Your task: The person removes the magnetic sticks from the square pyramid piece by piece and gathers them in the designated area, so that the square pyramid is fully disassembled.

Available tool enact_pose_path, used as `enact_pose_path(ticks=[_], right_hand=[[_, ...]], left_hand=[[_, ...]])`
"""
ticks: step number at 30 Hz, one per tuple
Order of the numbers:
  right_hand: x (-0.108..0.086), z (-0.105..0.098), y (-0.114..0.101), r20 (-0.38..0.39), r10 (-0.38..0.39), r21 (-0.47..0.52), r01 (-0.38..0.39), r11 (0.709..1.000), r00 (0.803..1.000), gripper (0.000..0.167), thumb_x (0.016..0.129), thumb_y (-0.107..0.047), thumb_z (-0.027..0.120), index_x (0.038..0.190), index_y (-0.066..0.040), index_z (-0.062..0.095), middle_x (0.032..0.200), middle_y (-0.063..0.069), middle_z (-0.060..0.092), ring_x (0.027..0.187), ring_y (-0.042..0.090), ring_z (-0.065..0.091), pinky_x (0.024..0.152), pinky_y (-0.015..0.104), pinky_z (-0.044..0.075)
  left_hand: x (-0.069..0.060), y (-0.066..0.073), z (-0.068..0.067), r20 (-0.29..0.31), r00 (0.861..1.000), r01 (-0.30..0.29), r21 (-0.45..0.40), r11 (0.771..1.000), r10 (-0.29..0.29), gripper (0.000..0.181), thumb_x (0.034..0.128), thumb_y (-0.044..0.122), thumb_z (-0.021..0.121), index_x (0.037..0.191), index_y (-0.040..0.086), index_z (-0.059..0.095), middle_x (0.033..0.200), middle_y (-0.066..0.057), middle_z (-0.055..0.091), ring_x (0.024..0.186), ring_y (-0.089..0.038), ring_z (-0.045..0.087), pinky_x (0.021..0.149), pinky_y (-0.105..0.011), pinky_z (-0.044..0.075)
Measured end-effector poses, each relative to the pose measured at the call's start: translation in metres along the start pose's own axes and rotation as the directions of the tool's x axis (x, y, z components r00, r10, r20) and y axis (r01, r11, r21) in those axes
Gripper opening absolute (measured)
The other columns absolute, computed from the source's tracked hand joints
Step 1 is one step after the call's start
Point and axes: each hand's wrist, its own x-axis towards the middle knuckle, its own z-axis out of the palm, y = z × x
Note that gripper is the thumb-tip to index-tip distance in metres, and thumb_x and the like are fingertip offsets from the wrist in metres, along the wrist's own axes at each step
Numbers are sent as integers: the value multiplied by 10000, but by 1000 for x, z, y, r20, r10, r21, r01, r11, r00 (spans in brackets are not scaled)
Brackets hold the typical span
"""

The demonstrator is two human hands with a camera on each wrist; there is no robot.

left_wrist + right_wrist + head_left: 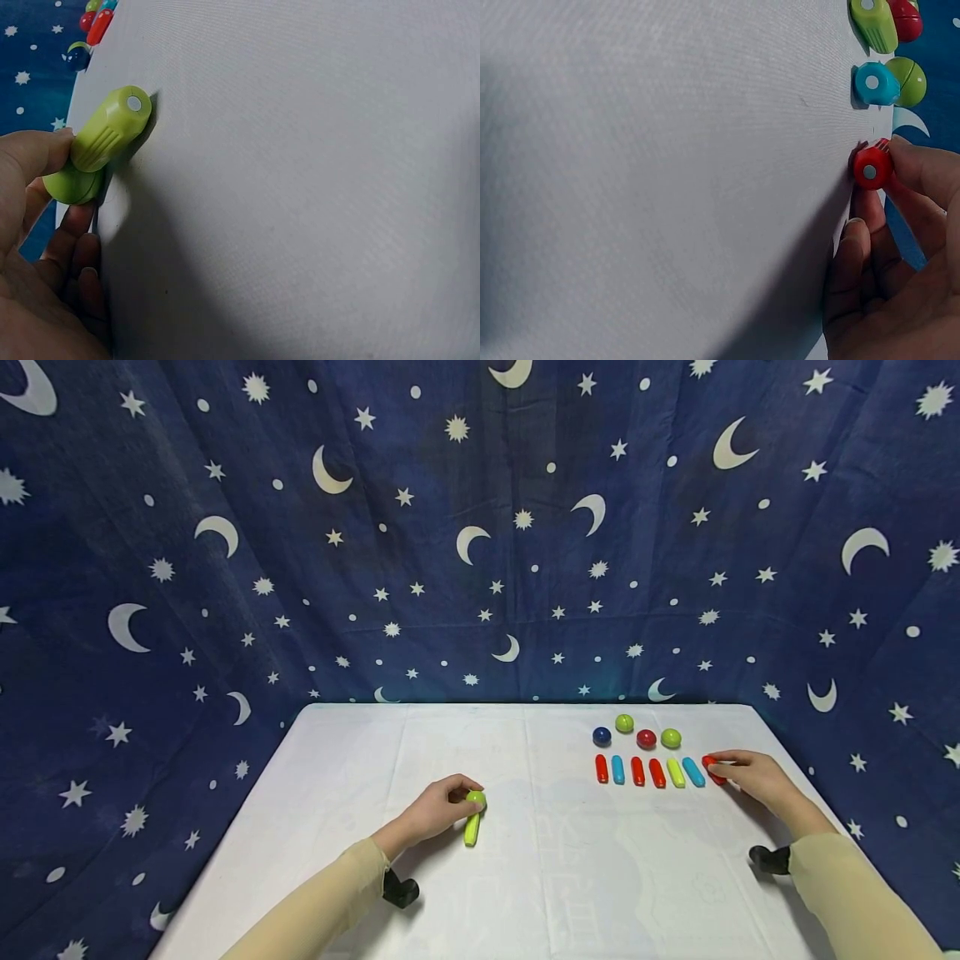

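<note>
My left hand (438,810) pinches a lime-green ball (476,798) between thumb and fingers, left of the table's middle. A lime-green rod (471,831) with ridged sides meets that ball and points toward the near edge. In the left wrist view, the rod (112,131) shows a silver disc in its end, and the ball (73,184) is partly hidden behind it. At the right end of a row of rods, my right hand (757,777) pinches a red rod (714,770); its silver-tipped end (870,171) faces the right wrist camera.
Several rods lie side by side, among them a blue rod (693,772), a yellow-green rod (676,772) and a red rod (602,768). Behind them are a dark blue ball (602,737), a red ball (647,739) and two green balls (671,738). A starry cloth (480,527) surrounds the white table (570,877).
</note>
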Motion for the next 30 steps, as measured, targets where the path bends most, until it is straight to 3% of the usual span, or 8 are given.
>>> enact_pose_path(ticks=[5, 8, 12, 14, 20, 25, 30], right_hand=[[-2, -1, 1, -5, 14, 7, -14, 1000, 1000, 693, 1027, -420, 584, 1434, 125, 450, 1417, 384, 433, 1220, 524, 451, 944, 592, 473], [-2, -2, 2, -26, 18, -2, -18, 1000, 1000, 684, 1038, -422, 560, 1440, 120, 448, 1405, 389, 439, 1196, 507, 482, 873, 493, 516], [-5, -3, 1, -118, 29, 27, -26, 999, 993, 641, 1058, -403, 521, 1438, 110, 462, 1320, 353, 522, 1034, 388, 565, 695, 308, 510], [-9, -5, -2, -182, 32, 73, -19, 997, 983, 629, 1065, -404, 507, 1437, 102, 470, 1271, 322, 553, 955, 328, 560, 634, 292, 494], [-18, -4, -32, -302, -55, 103, 90, 991, 952, 629, 1076, -452, 457, 1442, 58, 506, 1311, 299, 562, 1049, 330, 524, 736, 336, 447], [-23, 16, -71, -283, -154, 69, 180, 981, 947, 584, 1070, -453, 495, 1434, 1, 550, 1297, 261, 596, 1081, 350, 541, 777, 330, 474], [-30, 51, -108, -153, -298, 34, 306, 951, 942, 522, 1049, -427, 573, 1413, -53, 592, 1281, 185, 634, 1091, 329, 575, 900, 438, 502]], left_hand=[[1, 0, 1, 3, 1000, -3, -6, 1000, 3, 322, 979, 261, 713, 1261, 112, 668, 1074, -19, 635, 920, -201, 551, 739, -352, 456], [1, 0, 1, 5, 1000, -7, -10, 1000, 7, 326, 978, 267, 716, 1263, 116, 673, 1085, -22, 637, 931, -202, 552, 751, -356, 461], [3, 1, 2, 12, 1000, -25, 1, 1000, 25, 332, 977, 258, 719, 1277, 121, 691, 1121, -21, 646, 973, -189, 568, 818, -369, 472], [3, 3, 3, 17, 999, -33, 14, 999, 33, 346, 977, 255, 718, 1297, 124, 694, 1149, -15, 652, 999, -177, 582, 851, -371, 480], [9, 11, 11, 49, 997, -65, 25, 998, 64, 425, 970, 248, 728, 1369, 125, 653, 1187, 3, 682, 1054, -173, 606, 891, -361, 495], [15, 16, 23, 116, 987, -110, -16, 994, 111, 448, 980, 193, 702, 1411, 113, 612, 1244, 3, 694, 1200, -202, 612, 1033, -405, 459], [14, 18, 26, 148, 983, -111, 2, 994, 109, 502, 975, 204, 713, 1449, 118, 574, 1313, 5, 664, 1271, -191, 573, 1099, -422, 407]])
